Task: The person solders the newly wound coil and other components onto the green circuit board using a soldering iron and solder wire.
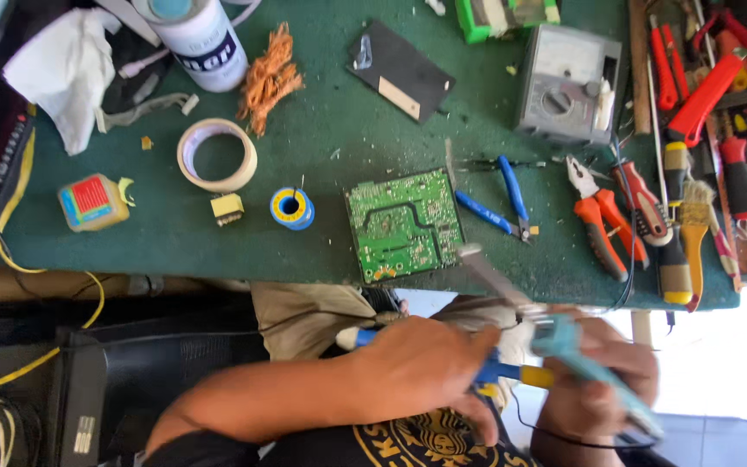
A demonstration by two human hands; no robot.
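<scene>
Both hands gripped tools below the desk's front edge: the left hand a blue-handled soldering iron, the right hand a light-blue desoldering pump. The green circuit board lay at that edge; a slipped tip could have scorched it.

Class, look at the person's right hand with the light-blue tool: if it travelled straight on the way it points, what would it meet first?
Most likely the green circuit board. The right hand aims the light-blue tool up-left, its tip at the board's near corner; depth is unclear.

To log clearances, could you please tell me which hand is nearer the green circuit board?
Left. The left hand, holding a blue-and-yellow tool, sits just off the circuit board's near edge; the right hand, holding a light blue tool, is off to the board's right.
</scene>
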